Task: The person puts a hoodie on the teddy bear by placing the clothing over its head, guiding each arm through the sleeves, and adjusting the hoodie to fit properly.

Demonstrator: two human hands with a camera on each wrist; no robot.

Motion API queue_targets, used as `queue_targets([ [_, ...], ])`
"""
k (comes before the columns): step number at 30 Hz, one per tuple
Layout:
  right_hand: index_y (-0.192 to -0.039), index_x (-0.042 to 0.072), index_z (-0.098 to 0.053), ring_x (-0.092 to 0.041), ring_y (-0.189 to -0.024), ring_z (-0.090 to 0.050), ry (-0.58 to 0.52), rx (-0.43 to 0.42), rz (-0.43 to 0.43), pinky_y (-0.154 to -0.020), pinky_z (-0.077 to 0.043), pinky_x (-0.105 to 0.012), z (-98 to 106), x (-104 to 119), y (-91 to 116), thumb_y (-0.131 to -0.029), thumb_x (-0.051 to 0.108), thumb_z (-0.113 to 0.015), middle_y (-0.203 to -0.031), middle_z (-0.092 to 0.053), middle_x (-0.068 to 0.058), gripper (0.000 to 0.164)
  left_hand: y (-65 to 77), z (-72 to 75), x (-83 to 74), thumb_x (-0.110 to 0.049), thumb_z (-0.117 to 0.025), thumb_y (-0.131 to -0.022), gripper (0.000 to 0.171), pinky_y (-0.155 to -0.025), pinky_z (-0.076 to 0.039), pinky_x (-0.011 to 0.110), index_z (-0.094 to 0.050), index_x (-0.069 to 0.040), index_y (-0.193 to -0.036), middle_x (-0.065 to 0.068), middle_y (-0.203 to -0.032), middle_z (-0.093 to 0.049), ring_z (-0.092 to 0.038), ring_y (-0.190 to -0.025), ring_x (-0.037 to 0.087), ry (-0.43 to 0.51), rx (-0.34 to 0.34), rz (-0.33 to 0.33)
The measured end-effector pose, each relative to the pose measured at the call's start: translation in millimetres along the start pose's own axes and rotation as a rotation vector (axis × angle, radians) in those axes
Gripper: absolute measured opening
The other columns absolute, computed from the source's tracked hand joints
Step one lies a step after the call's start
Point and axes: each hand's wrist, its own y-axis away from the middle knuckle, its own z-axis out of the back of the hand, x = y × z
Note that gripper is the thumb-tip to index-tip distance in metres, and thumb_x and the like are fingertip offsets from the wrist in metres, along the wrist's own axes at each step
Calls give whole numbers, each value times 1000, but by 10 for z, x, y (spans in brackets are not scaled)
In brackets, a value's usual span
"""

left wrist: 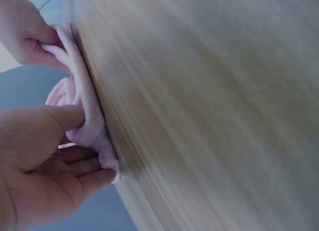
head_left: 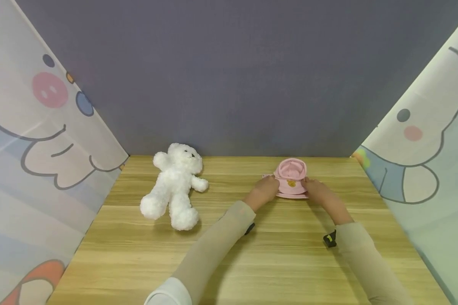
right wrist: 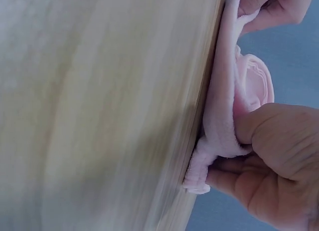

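Note:
A small pink doll hoodie with a yellow bear-shaped patch lies on the wooden table, its round hood pointing to the back. My left hand pinches its left side, thumb on top and fingers beneath the cloth in the left wrist view. On the opposite side, my right hand grips the fabric the same way, as the right wrist view shows. Between the two hands the hem is slightly lifted and bunched. A white plush bear lies on its back to the left, apart from both hands.
The wooden table ends at a dark grey wall behind. Pale panels with cartoon animals, a left panel and a right panel, flank the table. Black wrist devices show under both sleeves.

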Motion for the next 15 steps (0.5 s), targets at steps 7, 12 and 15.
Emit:
queue_targets([
  [7,-120,-14,-60,-59,-102,-61,0,7,9,-90,-50,-63,36,-23,11,-94,-6,-59,-132,-51,-43,27,-19,-3,-19,-5,-63,-98,13,-86,-55,28,-72,-12,-105,6,-121,-68,-65,-106,18,19,-8,22],
  [12,-113,-12,-62,-56,-97,-63,-16,5,10,-87,-53,-62,51,-27,10,-95,-7,-57,-121,-58,-41,19,-38,-16,-2,-6,-61,-100,14,-87,-54,27,-71,-11,-109,5,-116,-68,-65,-104,17,4,-11,1],
  [15,-108,-10,-61,-52,-89,-65,-48,11,-11,-80,-55,-60,57,-20,-4,-96,-5,-57,-102,-64,-36,14,-42,-14,22,-8,-56,-103,16,-86,-54,26,-70,-10,-109,5,-114,-69,-65,-102,16,-11,-13,-21],
])
